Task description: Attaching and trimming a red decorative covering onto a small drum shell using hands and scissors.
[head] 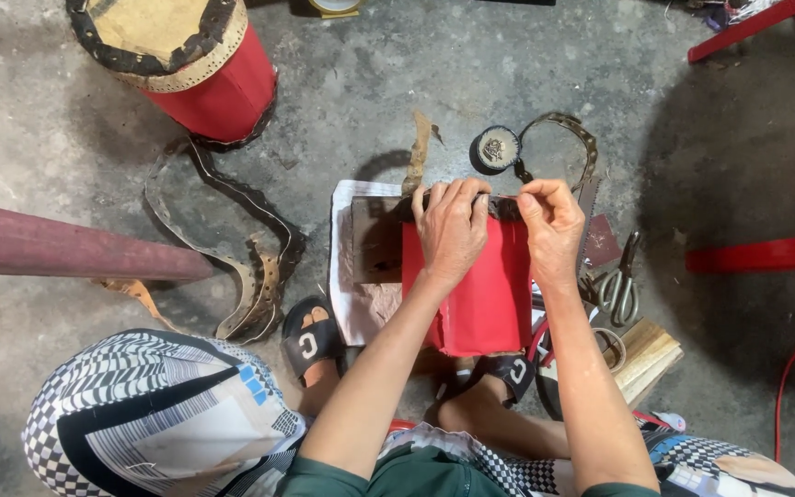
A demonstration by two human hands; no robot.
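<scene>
Left hand (pixel 451 230) and right hand (pixel 552 224) pinch the dark studded strip (pixel 506 204) at the red drum body's (pixel 482 294) twelve-o'clock rim; keeping tension even looks advisable.

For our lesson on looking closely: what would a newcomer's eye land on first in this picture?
First, the bright red cylindrical drum body at centre, lying on its side between the person's feet, with the left hand and right hand pressing a dark studded strip along its far rim. Next, the finished red drum with a tan skin head stands at upper left. Metal scissors lie on the concrete floor to the right.
</scene>
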